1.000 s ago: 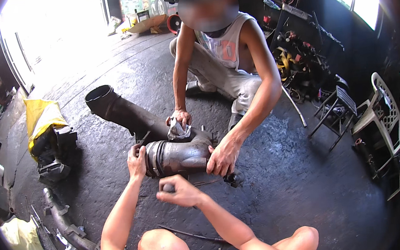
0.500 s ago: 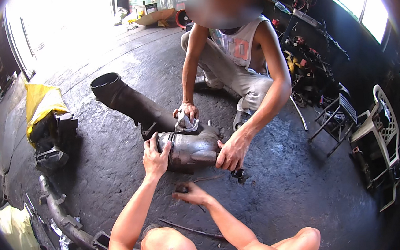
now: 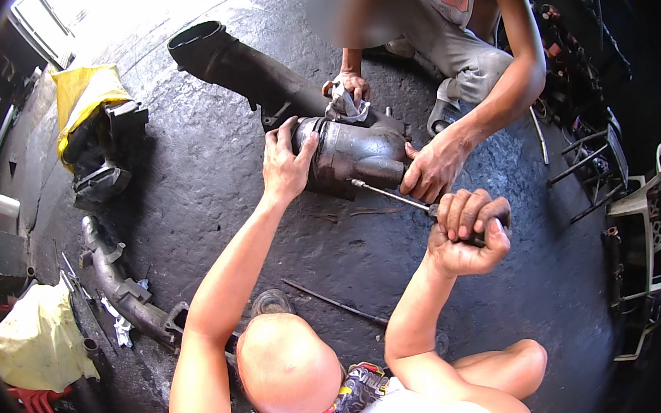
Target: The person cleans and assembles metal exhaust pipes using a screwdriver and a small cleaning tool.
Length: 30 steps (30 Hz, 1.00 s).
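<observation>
A large dark metal duct (image 3: 350, 154) with a wide cylindrical end and a short side stub lies on the floor in front of me. My left hand (image 3: 288, 163) grips its left end, fingers over the rim by a band clamp. My right hand (image 3: 472, 230) is closed in a fist round the handle of a screwdriver (image 3: 392, 195). The tool's long metal shaft points left, its tip at the duct's lower side. Opposite me, a co-worker's hand (image 3: 436, 169) holds the duct's right end, while their other hand (image 3: 348, 88) presses a whitish rag (image 3: 348, 109) on it.
Behind the duct extends a long dark pipe (image 3: 258, 72) with an open end. A curved metal manifold (image 3: 123, 289) lies at left, near a yellow-covered part (image 3: 94, 109) and a pale yellow sack (image 3: 38, 338). A thin rod (image 3: 334, 301) rests before my knee. Chairs (image 3: 646, 220) stand right.
My right hand has risen to the right, and the screwdriver's shaft now shows with its tip at the duct. My left hand stays on the duct. The view has shifted downward.
</observation>
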Tool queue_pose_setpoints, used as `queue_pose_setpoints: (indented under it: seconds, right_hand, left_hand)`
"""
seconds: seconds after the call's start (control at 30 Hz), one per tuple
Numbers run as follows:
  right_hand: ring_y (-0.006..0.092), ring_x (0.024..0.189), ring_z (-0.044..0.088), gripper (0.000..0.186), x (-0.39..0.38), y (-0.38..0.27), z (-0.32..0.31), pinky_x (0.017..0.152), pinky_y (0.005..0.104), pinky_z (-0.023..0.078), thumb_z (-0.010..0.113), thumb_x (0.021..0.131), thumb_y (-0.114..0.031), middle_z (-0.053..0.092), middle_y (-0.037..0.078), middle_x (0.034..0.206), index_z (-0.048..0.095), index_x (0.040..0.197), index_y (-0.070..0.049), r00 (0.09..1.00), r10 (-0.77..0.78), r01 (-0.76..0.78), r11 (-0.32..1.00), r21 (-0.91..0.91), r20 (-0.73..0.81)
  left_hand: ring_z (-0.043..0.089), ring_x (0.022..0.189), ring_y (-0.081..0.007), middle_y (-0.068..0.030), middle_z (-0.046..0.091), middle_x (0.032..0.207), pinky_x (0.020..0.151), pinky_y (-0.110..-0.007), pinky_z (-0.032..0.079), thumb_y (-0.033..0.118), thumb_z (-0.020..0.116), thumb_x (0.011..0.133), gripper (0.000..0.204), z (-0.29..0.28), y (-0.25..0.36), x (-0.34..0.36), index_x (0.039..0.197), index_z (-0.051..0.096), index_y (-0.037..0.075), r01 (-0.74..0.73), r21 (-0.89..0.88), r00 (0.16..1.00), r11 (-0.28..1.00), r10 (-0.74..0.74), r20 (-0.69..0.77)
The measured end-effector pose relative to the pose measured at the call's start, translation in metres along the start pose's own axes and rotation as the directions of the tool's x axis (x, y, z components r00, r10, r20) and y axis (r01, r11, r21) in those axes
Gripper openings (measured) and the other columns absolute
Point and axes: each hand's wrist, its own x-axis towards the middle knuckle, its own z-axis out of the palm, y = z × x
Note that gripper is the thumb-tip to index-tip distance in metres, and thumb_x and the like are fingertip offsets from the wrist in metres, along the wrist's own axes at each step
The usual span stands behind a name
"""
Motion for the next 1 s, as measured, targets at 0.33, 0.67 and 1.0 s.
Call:
queue_pose_setpoints:
  seconds: [0.33, 0.67, 1.0]
  right_hand:
    - [0.0088, 0.038, 0.026, 0.019, -0.002, 0.008, 0.008, 0.038, 0.0263, 0.025, 0.046, 0.084, -0.022, 0.038, 0.0, 0.052, 0.041, 0.07, -0.01, 0.999, 0.005, -0.008, 0.998, -0.058, -0.054]
    - [0.0084, 0.045, 0.045, 0.016, -0.132, 0.118, 0.007, 0.042, 0.0239, 0.033, 0.06, 0.079, -0.008, 0.048, 0.004, 0.055, 0.052, 0.067, -0.001, 0.906, 0.347, -0.39, 0.907, -0.16, -0.243]
    - [0.0132, 0.041, 0.038, 0.015, -0.039, 0.027, -0.016, 0.042, 0.0289, 0.035, 0.055, 0.078, -0.013, 0.045, 0.007, 0.055, 0.047, 0.072, -0.003, 0.993, -0.11, 0.115, 0.983, 0.144, -0.046]
  left_hand:
    - [0.052, 0.122, -0.0383, -0.022, 0.052, 0.128, 0.105, -0.046, 0.042, 0.049, 0.06, 0.094, 0.059, 0.0, -0.005, 0.003, 0.14, 0.051, 0.012, -0.058, 0.034, 0.998, 0.998, 0.059, -0.032]
    - [0.051, 0.123, -0.04, -0.0256, 0.05, 0.13, 0.108, -0.045, 0.04, 0.031, 0.061, 0.097, 0.052, 0.008, -0.006, 0.026, 0.14, 0.049, 0.004, -0.324, -0.012, 0.946, 0.946, 0.324, -0.001]
    - [0.046, 0.124, -0.0371, -0.0235, 0.047, 0.129, 0.11, -0.046, 0.035, 0.043, 0.055, 0.099, 0.055, 0.002, -0.01, 0.009, 0.14, 0.05, 0.006, -0.163, -0.091, 0.98, 0.982, 0.172, 0.096]
